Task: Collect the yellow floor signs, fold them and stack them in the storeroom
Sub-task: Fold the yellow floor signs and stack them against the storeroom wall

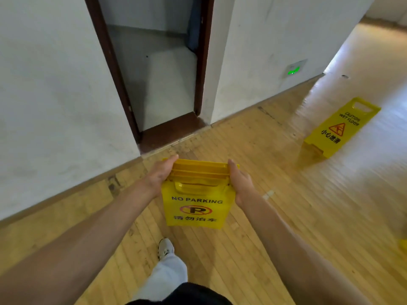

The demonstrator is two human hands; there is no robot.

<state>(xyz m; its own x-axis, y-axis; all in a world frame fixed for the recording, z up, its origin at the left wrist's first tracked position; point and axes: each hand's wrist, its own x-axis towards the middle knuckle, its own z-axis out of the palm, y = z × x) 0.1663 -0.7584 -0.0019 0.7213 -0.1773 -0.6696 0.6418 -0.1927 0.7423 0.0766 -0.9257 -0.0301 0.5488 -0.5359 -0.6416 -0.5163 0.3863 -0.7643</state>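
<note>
I hold a bundle of folded yellow floor signs upright in front of me, above the wooden floor. The nearest one reads "NO PARKING". My left hand grips the top left edge of the bundle and my right hand grips the top right edge. Another yellow sign, marked "CAUTION WET FLOOR", stands unfolded on the floor at the right. A scrap of yellow shows at the right frame edge.
An open doorway with a dark brown frame lies straight ahead, grey floor inside. White walls flank it. A green-lit wall plate sits low on the right wall. A corridor runs off to the upper right. My shoe is below the signs.
</note>
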